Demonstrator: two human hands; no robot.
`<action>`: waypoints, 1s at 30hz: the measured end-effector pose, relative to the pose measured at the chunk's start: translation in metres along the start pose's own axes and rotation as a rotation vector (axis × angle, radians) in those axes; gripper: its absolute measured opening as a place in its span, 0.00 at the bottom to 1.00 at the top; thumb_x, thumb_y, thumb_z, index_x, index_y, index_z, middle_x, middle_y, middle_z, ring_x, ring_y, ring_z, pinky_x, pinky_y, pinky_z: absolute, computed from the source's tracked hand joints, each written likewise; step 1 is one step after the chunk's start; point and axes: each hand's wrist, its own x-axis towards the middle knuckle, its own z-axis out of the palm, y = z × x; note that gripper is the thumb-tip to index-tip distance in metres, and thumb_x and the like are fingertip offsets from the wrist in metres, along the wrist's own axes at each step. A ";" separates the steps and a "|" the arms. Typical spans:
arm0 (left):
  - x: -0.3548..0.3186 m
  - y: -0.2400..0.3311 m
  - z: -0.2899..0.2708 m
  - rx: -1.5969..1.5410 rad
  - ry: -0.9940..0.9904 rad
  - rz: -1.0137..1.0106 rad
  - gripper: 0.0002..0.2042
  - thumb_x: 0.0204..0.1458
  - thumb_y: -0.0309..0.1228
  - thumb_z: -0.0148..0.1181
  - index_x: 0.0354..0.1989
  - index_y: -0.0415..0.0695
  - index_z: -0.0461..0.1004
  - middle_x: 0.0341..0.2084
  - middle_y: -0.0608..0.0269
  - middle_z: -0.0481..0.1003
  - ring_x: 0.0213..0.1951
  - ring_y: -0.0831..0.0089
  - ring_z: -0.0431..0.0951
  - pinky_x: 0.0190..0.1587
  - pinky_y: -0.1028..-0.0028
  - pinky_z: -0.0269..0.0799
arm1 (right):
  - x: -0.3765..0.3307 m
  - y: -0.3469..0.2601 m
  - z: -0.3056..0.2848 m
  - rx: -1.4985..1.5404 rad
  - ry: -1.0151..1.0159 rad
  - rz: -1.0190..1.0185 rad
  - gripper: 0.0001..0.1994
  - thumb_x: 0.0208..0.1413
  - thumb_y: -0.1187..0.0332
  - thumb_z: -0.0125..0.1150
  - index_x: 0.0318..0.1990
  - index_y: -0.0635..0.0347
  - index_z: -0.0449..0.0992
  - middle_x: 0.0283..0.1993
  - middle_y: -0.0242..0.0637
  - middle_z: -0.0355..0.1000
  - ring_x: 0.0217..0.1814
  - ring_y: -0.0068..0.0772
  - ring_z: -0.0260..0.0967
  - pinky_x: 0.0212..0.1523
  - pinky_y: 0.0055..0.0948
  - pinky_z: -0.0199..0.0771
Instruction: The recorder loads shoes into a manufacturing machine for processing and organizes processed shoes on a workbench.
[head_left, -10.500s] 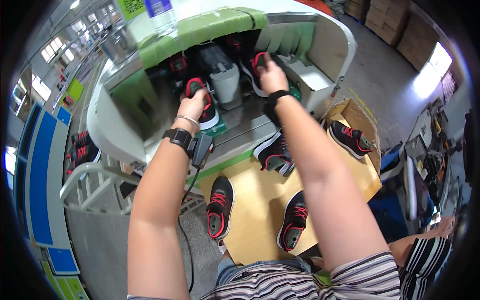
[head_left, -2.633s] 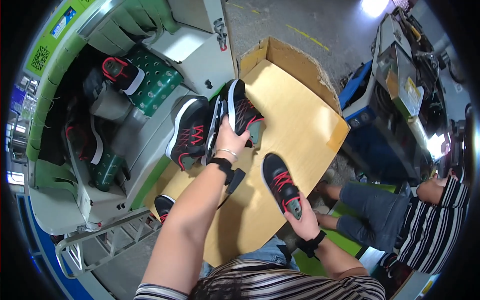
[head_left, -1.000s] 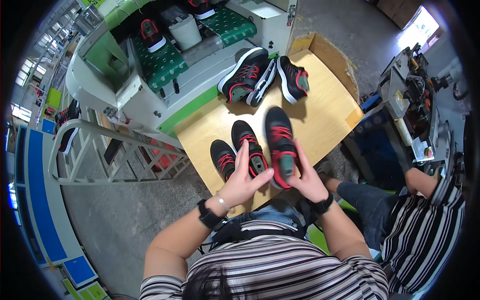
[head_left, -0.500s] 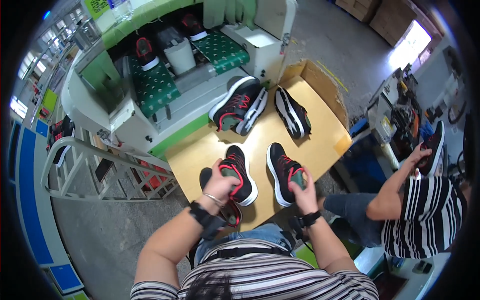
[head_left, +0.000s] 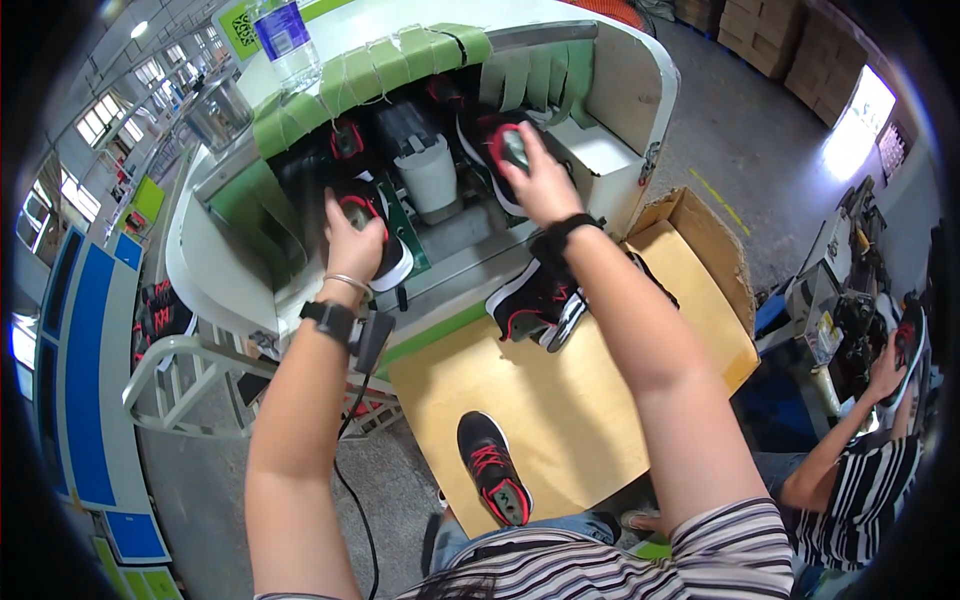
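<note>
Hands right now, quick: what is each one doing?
Left hand: closed on a black and red shoe in the green machine.
Right hand: gripping another black and red shoe there.

Machine opening: crowded; the left hand (head_left: 352, 235) rests on one black-and-red shoe (head_left: 372, 228), the right hand (head_left: 535, 175) on another shoe (head_left: 492, 150).
Between hands: a grey-white block (head_left: 428, 170) fills the middle gap.
Overhead: green flaps (head_left: 380, 75) hang over the opening; a water bottle (head_left: 285, 40) stands above.
Bench (head_left: 600, 400): its wide middle lies bare.
Bench far edge: a shoe pair (head_left: 535, 300) lies under the right forearm.
Bench near edge: single shoe (head_left: 492, 480).
Right rim: raised cardboard wall (head_left: 700, 225).
</note>
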 end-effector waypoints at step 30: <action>-0.151 -0.035 0.192 0.424 -0.510 0.710 0.57 0.33 0.33 0.78 0.72 0.42 0.44 0.60 0.46 0.62 0.59 0.45 0.64 0.60 0.58 0.65 | -0.405 0.152 -0.127 0.187 0.388 0.827 0.56 0.40 0.56 0.77 0.71 0.65 0.44 0.71 0.63 0.48 0.73 0.57 0.48 0.70 0.42 0.53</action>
